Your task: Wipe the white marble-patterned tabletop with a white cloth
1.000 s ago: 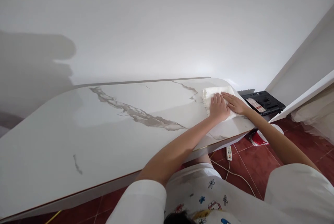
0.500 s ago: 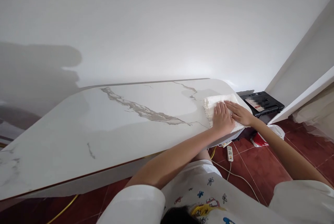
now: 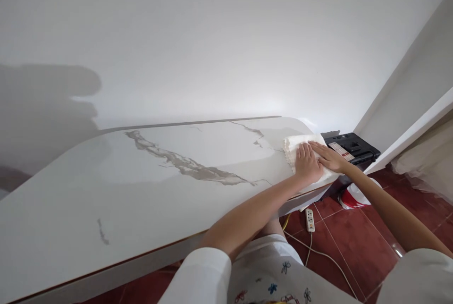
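Note:
A white cloth lies on the right end of a white marble-patterned table top. My left hand rests flat on the cloth with its fingers stretched out and together. My right hand lies flat beside it on the cloth's right part, fingers extended toward the left hand. Both palms press the cloth against the table near its rounded right edge.
A white wall stands behind the table. A black device sits on the floor past the table's right end. A white power strip with its cable and a red-and-white object lie on the red tiled floor.
Both hands stay flat on the cloth at the table's right end, sliding it a little toward the near edge; the head camera has shifted slightly.

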The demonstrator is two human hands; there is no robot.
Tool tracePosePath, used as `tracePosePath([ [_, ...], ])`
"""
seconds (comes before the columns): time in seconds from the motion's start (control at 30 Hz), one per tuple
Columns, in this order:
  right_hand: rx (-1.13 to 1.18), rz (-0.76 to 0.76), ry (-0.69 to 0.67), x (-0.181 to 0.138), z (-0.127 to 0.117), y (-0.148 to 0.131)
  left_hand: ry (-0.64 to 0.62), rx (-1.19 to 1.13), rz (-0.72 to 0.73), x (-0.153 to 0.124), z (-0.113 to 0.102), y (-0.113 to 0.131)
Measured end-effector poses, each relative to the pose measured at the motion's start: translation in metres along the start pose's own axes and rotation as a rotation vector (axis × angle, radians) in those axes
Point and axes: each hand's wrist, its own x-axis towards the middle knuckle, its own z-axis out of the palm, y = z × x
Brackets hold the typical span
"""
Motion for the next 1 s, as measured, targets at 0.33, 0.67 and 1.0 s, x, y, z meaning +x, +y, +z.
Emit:
tracePosePath([
  [0.33, -0.013, 0.063, -0.003, 0.077, 0.013, 0.043, -0.011, -0.032, -0.056, 0.069, 0.007, -0.052],
  [0.67, 0.006, 0.174, -0.032, 0.155, 0.021, 0.062, -0.001, 0.019, -0.074, 0.129, 0.009, -0.104],
  [1.0, 0.067, 0.220, 0.069, 0.207, 0.030, 0.084, -0.014, 0.045, -0.074, 0.181, 0.016, -0.143],
])
